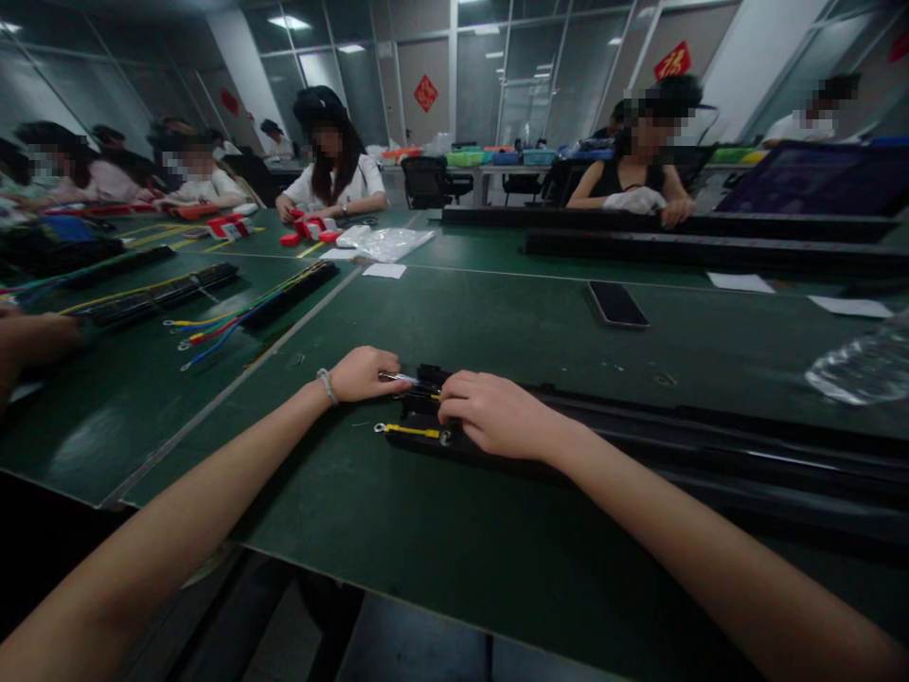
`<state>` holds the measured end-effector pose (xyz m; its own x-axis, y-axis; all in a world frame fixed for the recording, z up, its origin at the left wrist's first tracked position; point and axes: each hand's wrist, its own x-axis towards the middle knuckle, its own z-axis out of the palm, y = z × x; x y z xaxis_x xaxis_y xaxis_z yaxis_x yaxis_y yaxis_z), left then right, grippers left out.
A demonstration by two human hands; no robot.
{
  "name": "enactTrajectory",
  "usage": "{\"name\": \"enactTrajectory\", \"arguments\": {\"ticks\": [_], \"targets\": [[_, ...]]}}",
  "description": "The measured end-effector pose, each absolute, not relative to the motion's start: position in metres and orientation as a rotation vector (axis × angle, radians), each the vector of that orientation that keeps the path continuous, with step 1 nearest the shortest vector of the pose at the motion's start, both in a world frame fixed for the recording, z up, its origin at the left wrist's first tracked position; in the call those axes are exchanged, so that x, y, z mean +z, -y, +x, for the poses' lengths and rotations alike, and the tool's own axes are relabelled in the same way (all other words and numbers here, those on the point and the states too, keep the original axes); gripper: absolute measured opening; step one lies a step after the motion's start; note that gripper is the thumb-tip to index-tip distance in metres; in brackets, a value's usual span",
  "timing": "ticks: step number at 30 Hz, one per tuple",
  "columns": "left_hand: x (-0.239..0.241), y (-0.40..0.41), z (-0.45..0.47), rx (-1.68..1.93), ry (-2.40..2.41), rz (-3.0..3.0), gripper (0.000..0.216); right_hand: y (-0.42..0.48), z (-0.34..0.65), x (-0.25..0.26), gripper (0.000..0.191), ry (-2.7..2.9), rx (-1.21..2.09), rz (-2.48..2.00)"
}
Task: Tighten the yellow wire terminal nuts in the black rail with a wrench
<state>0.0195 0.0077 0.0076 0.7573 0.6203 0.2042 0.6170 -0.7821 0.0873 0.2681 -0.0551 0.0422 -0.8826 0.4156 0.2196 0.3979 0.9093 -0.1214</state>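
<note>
A long black channel-shaped housing (639, 438) lies across the green table, its near end between my hands. My left hand (365, 374) is closed in a pinch on a thin silvery piece (399, 378) at that end; its exact kind is unclear. My right hand (490, 412) bends over the housing with its fingers curled down into it, and what they grip is hidden. A short yellow wire with a ring terminal (412, 432) sticks out of the housing's end, below my right fingertips.
A phone (617, 305) lies beyond the housing. Wire bundles with ring terminals (262, 308) lie at left, near a co-worker's hand (35, 336). A plastic bottle (863, 365) is at right. Across the table (319, 502), co-workers sit by red parts (312, 229) and long black bars (710, 248).
</note>
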Motion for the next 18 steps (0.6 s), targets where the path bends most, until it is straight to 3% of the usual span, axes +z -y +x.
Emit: {"name": "enactTrajectory", "arguments": {"ticks": [3,18], "targets": [[0.0074,-0.008,0.0192,0.342,-1.026,2.935,0.04,0.0549,0.2685,0.0417,0.03,2.845,0.1,-0.569],[0.0076,-0.0069,0.0177,0.337,-1.027,2.909,0.041,0.0558,0.2679,0.0412,0.02,2.859,0.124,-0.645]]}}
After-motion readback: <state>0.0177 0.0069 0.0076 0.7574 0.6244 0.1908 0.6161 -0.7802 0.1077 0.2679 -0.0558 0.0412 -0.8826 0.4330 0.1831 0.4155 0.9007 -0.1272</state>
